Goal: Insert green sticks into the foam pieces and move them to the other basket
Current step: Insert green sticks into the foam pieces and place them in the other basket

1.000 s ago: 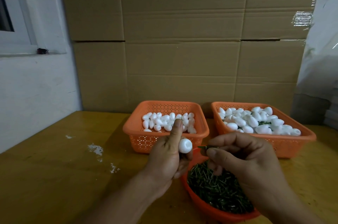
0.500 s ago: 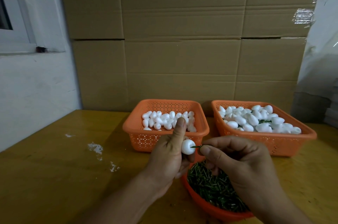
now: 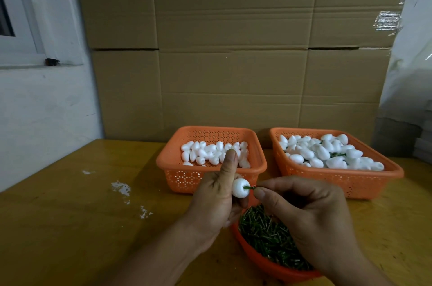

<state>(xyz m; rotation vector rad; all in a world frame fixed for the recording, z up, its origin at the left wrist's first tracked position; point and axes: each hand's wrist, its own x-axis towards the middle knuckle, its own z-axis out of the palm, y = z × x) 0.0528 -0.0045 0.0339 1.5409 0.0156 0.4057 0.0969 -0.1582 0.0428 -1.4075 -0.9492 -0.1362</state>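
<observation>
Foam piece (image 3: 240,188) gripped in left hand (image 3: 216,201), green stick (image 3: 249,188) lying level, tip entering from right, pinched by right hand (image 3: 304,215).

Bare bench (image 3: 70,227) left of hands gives free passage; two baskets (image 3: 261,164) and cardboard wall (image 3: 233,63) block ahead.

We see only our two bare forearms and hands rising from the bottom edge of the frame, with no sleeves, gloves, watch, rings or bands on them. Our left hand (image 3: 216,201) shows a short, trimmed thumbnail. Our right hand (image 3: 304,211) shows its knuckles and a short nail on the thumb; both wrists are uncovered as far as the picture reaches.
</observation>
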